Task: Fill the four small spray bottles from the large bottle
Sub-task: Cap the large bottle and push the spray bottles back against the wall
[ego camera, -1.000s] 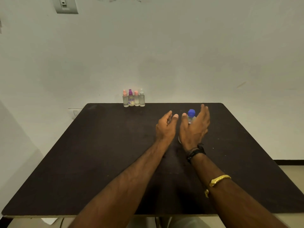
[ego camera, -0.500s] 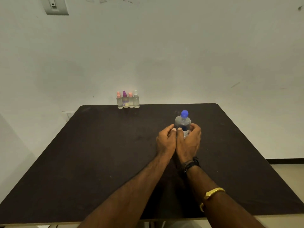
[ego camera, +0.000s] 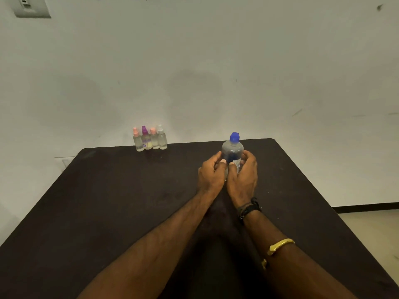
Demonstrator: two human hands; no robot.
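A large clear bottle [ego camera: 232,151] with a blue cap stands upright on the dark table [ego camera: 108,201], right of the middle near the far edge. My left hand [ego camera: 210,172] and my right hand [ego camera: 244,176] curl around its lower body from either side, thumbs meeting in front. Four small spray bottles [ego camera: 150,139] stand in a tight row at the table's far edge, left of the large bottle. Their caps are pink, purple, pink and white.
A pale wall rises right behind the table's far edge. A switch plate [ego camera: 31,7] is fixed at the wall's top left. Floor and a dark skirting strip [ego camera: 367,207] show to the right of the table.
Both hands were spread open before the large bottle a second ago. They have since closed around its lower body, and the view has shifted slightly.
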